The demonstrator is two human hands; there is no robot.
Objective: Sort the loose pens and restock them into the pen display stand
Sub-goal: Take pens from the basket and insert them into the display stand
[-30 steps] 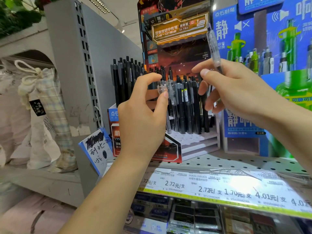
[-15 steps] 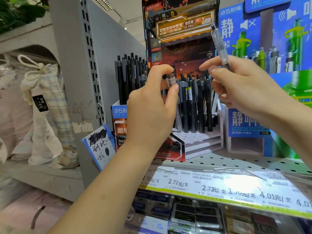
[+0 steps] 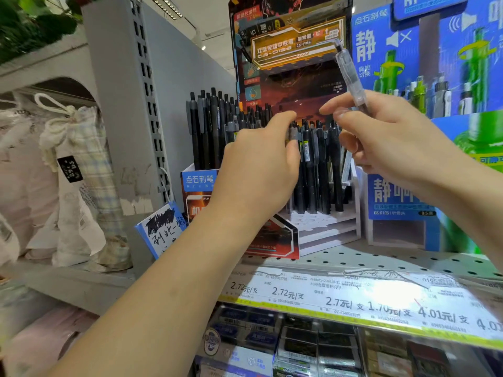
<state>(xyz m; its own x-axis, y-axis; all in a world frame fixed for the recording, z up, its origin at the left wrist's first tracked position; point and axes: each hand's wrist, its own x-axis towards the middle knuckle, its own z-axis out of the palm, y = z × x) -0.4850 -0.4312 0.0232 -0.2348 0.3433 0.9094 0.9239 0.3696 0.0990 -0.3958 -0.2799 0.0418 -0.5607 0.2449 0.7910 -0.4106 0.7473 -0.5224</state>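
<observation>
The left hand [image 3: 261, 164] pinches a clear pen [image 3: 292, 134] in the stand [image 3: 321, 229] labelled "DS-0155"; the right hand [image 3: 392, 142] grips another clear pen [image 3: 351, 74] upright. The shelf [image 3: 381, 257] edge tags read "2.72元/支".

The left hand [image 3: 258, 170] reaches up from the lower left on a bare forearm, back of the hand to the camera, directly in front of the pen display stand [image 3: 321, 224], with thumb and forefinger curled together in a pinch on the top of a pen [image 3: 292, 133] standing in it. The right hand [image 3: 392, 142] comes in from the right on a bare forearm and sits just right of the stand's rows, above its tiers. Its thumb and forefinger pinch a clear pen [image 3: 351, 74] that tilts up and left, the other fingers curled beneath.
</observation>
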